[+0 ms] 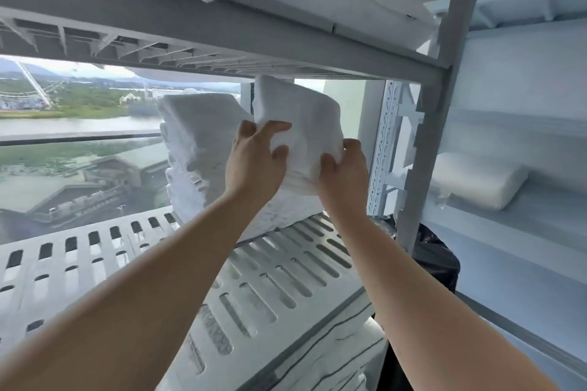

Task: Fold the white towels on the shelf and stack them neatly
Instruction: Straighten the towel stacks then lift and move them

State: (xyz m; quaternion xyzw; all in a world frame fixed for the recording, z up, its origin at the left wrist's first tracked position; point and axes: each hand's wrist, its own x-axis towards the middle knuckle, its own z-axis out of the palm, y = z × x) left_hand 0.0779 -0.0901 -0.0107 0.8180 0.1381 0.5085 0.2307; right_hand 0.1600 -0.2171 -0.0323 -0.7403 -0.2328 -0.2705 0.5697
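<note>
- Two hands work in the head view: the left hand (254, 157) and the right hand (341, 168) each pinch a folded white towel (298, 114), held above the slotted shelf (286, 267).
- Beside it, a tall stack of towels (197, 149) stands already done, I judge.
- Beneath the held towel sits a lower pile (286, 209); setting it there seems the remaining step.
- Any unfolded towels left cannot be seen.

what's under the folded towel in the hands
Both hands, left hand and right hand, grip the folded towel. Beneath it a lower stack of white towels rests on the slotted shelf. The stack's top is covered by the hands.
</note>
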